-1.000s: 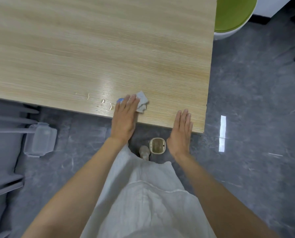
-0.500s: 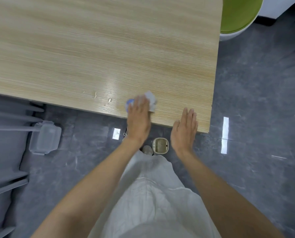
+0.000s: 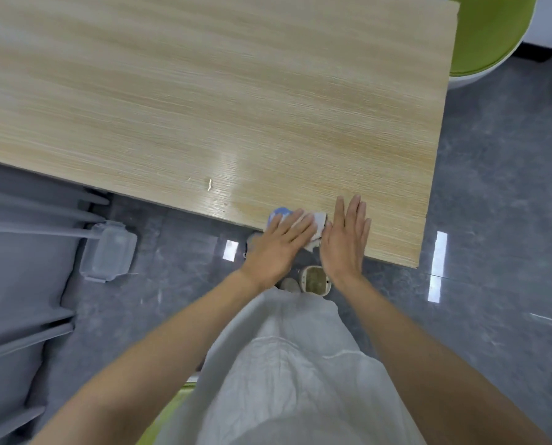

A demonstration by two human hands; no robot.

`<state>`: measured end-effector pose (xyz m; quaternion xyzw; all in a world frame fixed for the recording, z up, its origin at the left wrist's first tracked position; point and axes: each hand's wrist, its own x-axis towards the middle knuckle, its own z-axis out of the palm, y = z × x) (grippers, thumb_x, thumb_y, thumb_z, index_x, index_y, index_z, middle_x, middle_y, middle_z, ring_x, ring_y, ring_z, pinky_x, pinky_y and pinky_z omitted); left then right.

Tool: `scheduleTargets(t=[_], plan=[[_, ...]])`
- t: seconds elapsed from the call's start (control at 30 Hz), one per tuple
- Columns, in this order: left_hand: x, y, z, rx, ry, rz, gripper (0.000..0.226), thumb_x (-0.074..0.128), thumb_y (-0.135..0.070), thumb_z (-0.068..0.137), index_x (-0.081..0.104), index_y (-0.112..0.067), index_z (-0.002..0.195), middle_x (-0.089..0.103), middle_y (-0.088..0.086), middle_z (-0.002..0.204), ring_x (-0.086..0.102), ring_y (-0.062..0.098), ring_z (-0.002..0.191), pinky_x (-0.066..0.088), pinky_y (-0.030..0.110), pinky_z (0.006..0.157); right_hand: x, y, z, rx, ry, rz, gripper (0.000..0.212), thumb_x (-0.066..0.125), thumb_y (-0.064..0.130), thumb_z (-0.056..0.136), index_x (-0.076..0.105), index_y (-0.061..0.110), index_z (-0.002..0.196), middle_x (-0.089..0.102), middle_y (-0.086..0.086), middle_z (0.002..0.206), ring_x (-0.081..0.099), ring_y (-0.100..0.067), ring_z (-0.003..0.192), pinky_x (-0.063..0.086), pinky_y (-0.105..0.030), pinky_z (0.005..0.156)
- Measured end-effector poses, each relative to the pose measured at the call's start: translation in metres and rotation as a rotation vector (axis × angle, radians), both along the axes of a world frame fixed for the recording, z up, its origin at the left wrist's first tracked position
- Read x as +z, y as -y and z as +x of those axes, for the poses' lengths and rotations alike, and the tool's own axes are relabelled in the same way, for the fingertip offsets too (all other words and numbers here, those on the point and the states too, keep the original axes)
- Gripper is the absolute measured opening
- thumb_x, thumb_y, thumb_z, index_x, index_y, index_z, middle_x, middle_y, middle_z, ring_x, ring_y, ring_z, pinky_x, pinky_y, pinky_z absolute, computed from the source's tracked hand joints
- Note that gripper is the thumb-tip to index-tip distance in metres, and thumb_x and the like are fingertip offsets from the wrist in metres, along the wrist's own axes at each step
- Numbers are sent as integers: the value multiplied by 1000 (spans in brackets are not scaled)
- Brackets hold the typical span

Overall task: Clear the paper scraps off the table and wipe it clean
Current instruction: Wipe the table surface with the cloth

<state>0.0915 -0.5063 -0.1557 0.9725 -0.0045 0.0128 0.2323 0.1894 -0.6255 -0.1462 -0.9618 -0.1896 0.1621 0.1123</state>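
My left hand (image 3: pixel 279 244) lies flat with straight fingers on a white and blue cloth (image 3: pixel 316 223) at the near edge of the light wooden table (image 3: pixel 204 91). My right hand (image 3: pixel 346 239) stands just to the right of the cloth, fingers straight, its edge against the tabletop and its heel off the table's edge. Two small paper scraps (image 3: pixel 209 184) lie on the wood to the left of the cloth, near the edge.
A small bin with a beige rim (image 3: pixel 316 279) stands on the grey floor below my hands. A clear lidded plastic box (image 3: pixel 109 250) sits on the floor at left beside grey furniture. A green and white chair (image 3: pixel 486 36) stands past the table's right end.
My left hand has slid the cloth to the right along the near edge, up against my right hand. Scraps that lay close to the cloth are gone from sight; two stay behind at left.
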Motion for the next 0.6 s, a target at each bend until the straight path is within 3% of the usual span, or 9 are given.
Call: scheduleTargets(t=[0.1, 0.23, 0.3, 0.37, 0.43, 0.5, 0.53, 0.6], plan=[[-3, -57, 28, -133, 3, 32, 56, 51, 2, 86, 45, -10, 140, 41, 9, 147, 34, 31, 138, 21, 51, 114, 2, -3, 6, 26, 3, -1, 55, 23, 22, 103, 1, 14, 152, -10, -12, 159, -14, -25, 146, -5, -44, 120], [4, -117, 102, 279, -116, 28, 50, 45, -5, 95, 37, -11, 144, 29, 10, 154, 17, 30, 145, 9, 48, 117, 3, -8, 7, 22, 3, -20, 55, 23, 25, 103, 0, 13, 152, -11, -12, 158, -15, -25, 146, -7, -43, 119], [4, -106, 104, 344, -128, 22, 52, 43, -1, 94, 36, -8, 144, 27, 12, 154, 14, 32, 145, 7, 51, 117, 2, -13, 7, 7, -8, -28, 56, 23, 26, 103, -1, 13, 152, -12, -13, 158, -15, -25, 146, -7, -43, 119], [1, -82, 78, 80, -35, 33, 56, 51, 2, 89, 39, -7, 143, 32, 13, 152, 21, 35, 143, 15, 57, 114, 1, -18, 6, -14, -12, -31, 56, 24, 26, 103, 0, 13, 152, -12, -13, 158, -15, -25, 146, -7, -43, 119], [-1, -77, 51, -308, -12, 34, 63, 56, 5, 85, 38, -10, 144, 32, 9, 152, 24, 30, 142, 19, 53, 114, -1, -23, 6, -28, 0, -43, 56, 26, 25, 103, 3, 13, 152, -10, -14, 159, -12, -26, 147, -7, -43, 119], [1, -107, 66, -534, 0, 84, 62, 53, 4, 87, 37, -14, 144, 33, 4, 152, 28, 24, 141, 21, 47, 114, -2, -25, 5, -38, 18, -55, 56, 28, 25, 103, 4, 13, 152, -7, -14, 159, -9, -27, 147, -6, -42, 119], [0, -123, 84, -552, 2, 140, 56, 46, -2, 90, 37, -16, 144, 33, 2, 152, 28, 22, 141, 22, 45, 114, -2, -25, 5, -38, 26, -59, 56, 28, 25, 103, 4, 13, 152, -7, -14, 159, -8, -27, 147, -6, -42, 119], [1, -152, 127, -388, -44, 162, 54, 25, -18, 92, 38, -16, 144, 32, 3, 152, 26, 24, 142, 19, 47, 116, -2, -24, 4, -35, 24, -64, 56, 27, 26, 102, 2, 13, 152, -8, -13, 158, -10, -26, 147, -7, -42, 119]])
